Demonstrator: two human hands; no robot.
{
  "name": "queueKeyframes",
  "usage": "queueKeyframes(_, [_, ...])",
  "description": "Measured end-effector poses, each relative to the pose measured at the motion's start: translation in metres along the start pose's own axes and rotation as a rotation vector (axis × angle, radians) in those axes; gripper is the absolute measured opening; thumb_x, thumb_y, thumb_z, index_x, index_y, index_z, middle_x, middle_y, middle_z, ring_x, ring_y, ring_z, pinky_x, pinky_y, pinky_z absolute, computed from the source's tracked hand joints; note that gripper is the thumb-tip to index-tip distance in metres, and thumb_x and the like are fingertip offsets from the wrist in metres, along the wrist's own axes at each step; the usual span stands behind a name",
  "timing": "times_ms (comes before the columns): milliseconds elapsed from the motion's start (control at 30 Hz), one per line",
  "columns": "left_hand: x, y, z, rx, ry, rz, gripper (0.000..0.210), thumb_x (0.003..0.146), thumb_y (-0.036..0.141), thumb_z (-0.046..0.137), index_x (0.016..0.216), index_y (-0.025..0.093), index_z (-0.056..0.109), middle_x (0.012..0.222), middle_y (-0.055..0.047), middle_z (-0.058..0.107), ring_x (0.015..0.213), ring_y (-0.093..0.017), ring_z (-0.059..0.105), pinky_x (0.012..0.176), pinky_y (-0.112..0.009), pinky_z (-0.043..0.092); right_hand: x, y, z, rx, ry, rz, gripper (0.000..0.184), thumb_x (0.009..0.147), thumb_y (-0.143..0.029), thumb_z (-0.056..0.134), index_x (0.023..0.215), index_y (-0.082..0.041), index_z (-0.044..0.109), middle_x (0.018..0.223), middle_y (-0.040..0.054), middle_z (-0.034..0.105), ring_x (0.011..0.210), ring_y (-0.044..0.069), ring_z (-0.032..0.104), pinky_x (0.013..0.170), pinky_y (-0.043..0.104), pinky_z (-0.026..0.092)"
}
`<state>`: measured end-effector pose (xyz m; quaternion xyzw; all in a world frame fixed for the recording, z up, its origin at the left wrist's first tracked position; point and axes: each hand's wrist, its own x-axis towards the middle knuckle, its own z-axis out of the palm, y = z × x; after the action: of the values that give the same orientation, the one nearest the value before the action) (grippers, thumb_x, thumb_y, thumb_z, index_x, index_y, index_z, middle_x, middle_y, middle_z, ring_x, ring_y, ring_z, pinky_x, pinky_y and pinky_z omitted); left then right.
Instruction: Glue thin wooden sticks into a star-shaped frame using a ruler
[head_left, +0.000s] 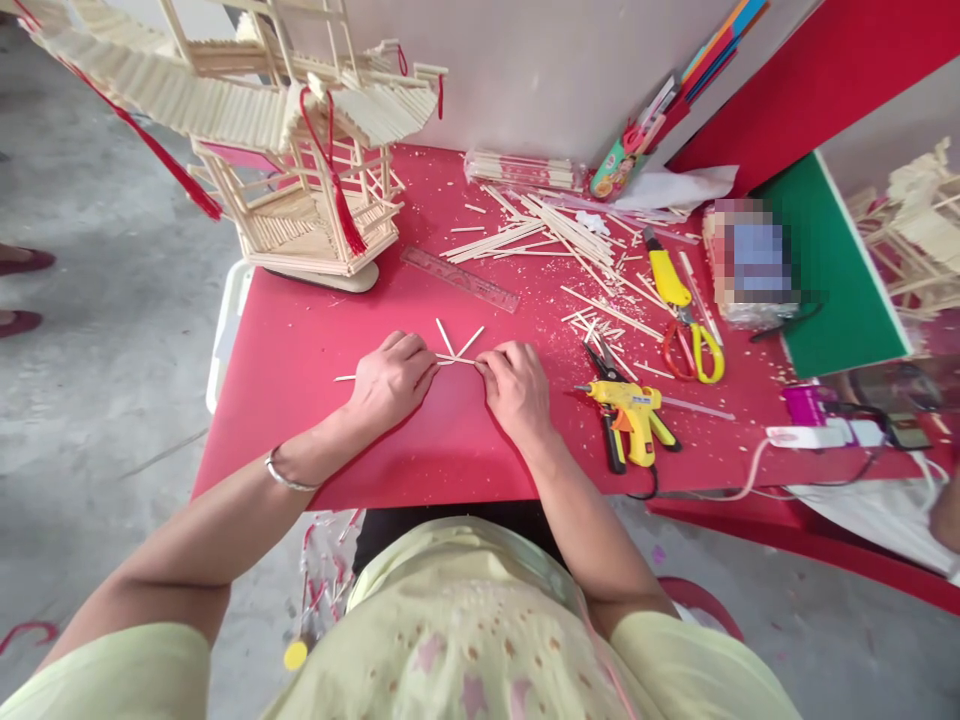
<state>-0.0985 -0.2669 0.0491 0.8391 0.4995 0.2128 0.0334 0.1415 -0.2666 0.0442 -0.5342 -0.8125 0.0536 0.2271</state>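
Observation:
Over the front middle of the red table, my left hand [395, 375] and my right hand [514, 388] pinch a small piece of thin wooden sticks [455, 358] from both sides. Two short sticks rise from it in a V, meeting at a crosswise stick between my fingertips. One stick end pokes out to the left past my left hand. Most of the gripped ends are hidden by my fingers. Behind my hands lies a clear ruler [459, 279]. A wooden stick pavilion model [315, 225] with red tassels stands at the back left.
Loose sticks [555, 235] and crumbs cover the back of the red table [300, 330]. At right lie a yellow glue gun [634, 410] with a cord, pliers [615, 445], scissors [701, 350], a yellow cutter [667, 275] and a white power strip [806, 437].

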Motion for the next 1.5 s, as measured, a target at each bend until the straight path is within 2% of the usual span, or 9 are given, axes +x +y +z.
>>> queueKeyframes(200, [-0.001,-0.001,0.001,-0.008,-0.022,-0.057,0.031,0.111,0.036,0.051,0.097,0.021,0.074,0.103,-0.011,0.071,0.095,-0.026,0.06,0.07,-0.037,0.043,-0.029,-0.004,-0.026,-0.007,0.146,0.044,0.026,0.113,-0.034,0.053,0.123,-0.024,0.075,0.121,0.0127,0.071,0.111,0.026,0.064,0.101,0.042,0.05])
queueKeyframes(333, [-0.002,0.001,0.0,0.059,-0.045,-0.044,0.029,0.111,0.031,0.049,0.093,0.021,0.069,0.102,-0.011,0.07,0.095,-0.027,0.061,0.068,-0.036,0.04,-0.076,0.018,-0.07,-0.141,0.39,0.281,0.026,0.11,-0.039,0.057,0.122,-0.025,0.075,0.124,0.0153,0.07,0.116,0.03,0.066,0.107,0.048,0.049])
queueKeyframes(433, [-0.004,0.004,-0.001,0.099,-0.073,-0.064,0.029,0.112,0.03,0.047,0.093,0.02,0.067,0.1,-0.011,0.069,0.088,-0.025,0.063,0.063,-0.035,0.032,-0.109,0.048,-0.099,-0.288,0.46,0.453,0.035,0.108,-0.046,0.053,0.12,-0.022,0.075,0.125,0.0185,0.069,0.122,0.034,0.064,0.109,0.051,0.047])
queueKeyframes(600, [-0.007,0.007,-0.003,0.061,-0.133,-0.075,0.028,0.114,0.029,0.042,0.104,0.02,0.067,0.095,-0.009,0.068,0.079,-0.022,0.064,0.058,-0.032,0.022,-0.139,0.089,-0.109,-0.287,0.361,0.657,0.059,0.099,-0.068,0.054,0.121,-0.018,0.077,0.119,0.0204,0.073,0.109,0.036,0.068,0.094,0.047,0.051])
queueKeyframes(733, [-0.009,0.005,-0.002,0.018,-0.115,-0.011,0.031,0.113,0.028,0.039,0.113,0.021,0.069,0.102,-0.011,0.07,0.083,-0.022,0.067,0.057,-0.03,0.029,-0.14,0.101,-0.1,-0.14,0.234,0.71,0.067,0.098,-0.077,0.049,0.117,-0.02,0.077,0.102,0.0146,0.08,0.095,0.03,0.071,0.087,0.042,0.051])
queueKeyframes(867, [-0.009,0.002,-0.001,-0.001,-0.066,-0.001,0.033,0.112,0.027,0.041,0.113,0.021,0.073,0.103,-0.011,0.072,0.088,-0.021,0.068,0.061,-0.03,0.038,-0.136,0.108,-0.095,-0.152,0.182,0.677,0.074,0.096,-0.084,0.044,0.108,-0.02,0.078,0.097,0.016,0.078,0.088,0.03,0.068,0.083,0.041,0.051])
queueKeyframes(1100, [-0.006,-0.002,-0.003,-0.039,-0.016,0.026,0.034,0.109,0.023,0.044,0.106,0.021,0.077,0.094,-0.011,0.075,0.088,-0.025,0.061,0.067,-0.035,0.043,-0.137,0.105,-0.099,-0.205,0.438,0.621,0.057,0.104,-0.065,0.041,0.101,-0.019,0.074,0.108,0.0199,0.074,0.102,0.031,0.067,0.092,0.045,0.052])
queueKeyframes(1367, [-0.009,-0.003,0.002,-0.02,0.01,0.075,0.034,0.106,0.017,0.044,0.103,0.02,0.078,0.098,-0.012,0.076,0.091,-0.025,0.061,0.069,-0.035,0.047,-0.135,0.087,-0.099,-0.239,0.037,0.791,0.065,0.094,-0.082,0.052,0.104,-0.022,0.075,0.095,0.0119,0.073,0.083,0.026,0.063,0.07,0.034,0.039])
queueKeyframes(1500, [-0.009,-0.004,0.002,-0.055,0.016,0.062,0.035,0.104,0.013,0.045,0.109,0.018,0.079,0.102,-0.011,0.078,0.093,-0.025,0.063,0.074,-0.035,0.05,-0.139,0.098,-0.103,-0.034,0.053,0.778,0.072,0.087,-0.09,0.052,0.102,-0.022,0.073,0.092,0.0116,0.072,0.087,0.029,0.065,0.076,0.038,0.047])
